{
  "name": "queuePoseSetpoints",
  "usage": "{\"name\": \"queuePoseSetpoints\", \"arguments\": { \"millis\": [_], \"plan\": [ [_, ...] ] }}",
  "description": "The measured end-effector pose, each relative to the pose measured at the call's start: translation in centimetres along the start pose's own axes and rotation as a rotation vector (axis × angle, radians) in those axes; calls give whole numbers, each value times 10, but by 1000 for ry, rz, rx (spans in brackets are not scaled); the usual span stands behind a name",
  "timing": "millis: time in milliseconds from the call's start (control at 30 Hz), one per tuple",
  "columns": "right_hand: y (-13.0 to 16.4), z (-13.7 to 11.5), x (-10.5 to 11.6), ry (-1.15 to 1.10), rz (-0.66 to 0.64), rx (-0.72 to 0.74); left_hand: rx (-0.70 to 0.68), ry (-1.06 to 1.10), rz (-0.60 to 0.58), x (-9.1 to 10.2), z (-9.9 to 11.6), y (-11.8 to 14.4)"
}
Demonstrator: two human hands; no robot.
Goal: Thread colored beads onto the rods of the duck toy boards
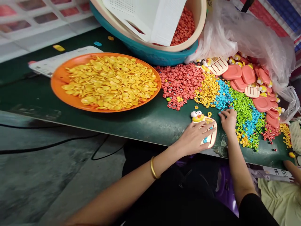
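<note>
My left hand [195, 138] lies with fingers stretched over a cream toy panel [213, 138] that has a yellow duck head with big white eyes [197, 115]. Small blue pieces show on the panel between the fingers, which hide part of it. Just right of it, my right hand [229, 121] is pinched together at the near edge of a heap of small blue pieces [222, 95]; whatever its fingertips hold is too small to make out. A yellow ring-shaped piece [209, 115] lies at the panel's far edge.
An orange tray [57, 91] of yellow discs stands left. Behind are nested basins [141, 51] with red pieces. Heaps of red [181, 81], yellow [207, 89] and green pieces [240, 110] adjoin pink panels [262, 103] and a plastic bag [256, 34]. Another person's arm [293, 171] is at right.
</note>
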State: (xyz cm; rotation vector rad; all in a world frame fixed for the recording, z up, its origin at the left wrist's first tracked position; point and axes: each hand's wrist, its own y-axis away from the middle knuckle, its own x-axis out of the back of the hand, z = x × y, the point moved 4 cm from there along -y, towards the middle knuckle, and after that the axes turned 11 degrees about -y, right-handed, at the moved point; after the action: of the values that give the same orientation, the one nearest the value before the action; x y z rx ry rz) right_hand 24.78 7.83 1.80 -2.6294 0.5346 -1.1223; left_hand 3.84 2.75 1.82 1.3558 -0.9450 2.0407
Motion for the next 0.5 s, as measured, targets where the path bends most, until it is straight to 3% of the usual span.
{"name": "queuePoseSetpoints", "arguments": {
  "millis": [133, 233, 333, 500],
  "plan": [
    [33, -8, -5, -346, -84, -148, 7, 41, 73, -4, -1, 2],
    [50, -12, -13, -457, -33, -228, 56, 92, 133, -4, -3, 4],
    [56, -17, -18, -465, 9, -190, 59, 122, 142, -2, -3, 3],
    [75, -36, -14, -271, -34, 5, 89, 115, 184, -2, -6, 2]
  ]
}}
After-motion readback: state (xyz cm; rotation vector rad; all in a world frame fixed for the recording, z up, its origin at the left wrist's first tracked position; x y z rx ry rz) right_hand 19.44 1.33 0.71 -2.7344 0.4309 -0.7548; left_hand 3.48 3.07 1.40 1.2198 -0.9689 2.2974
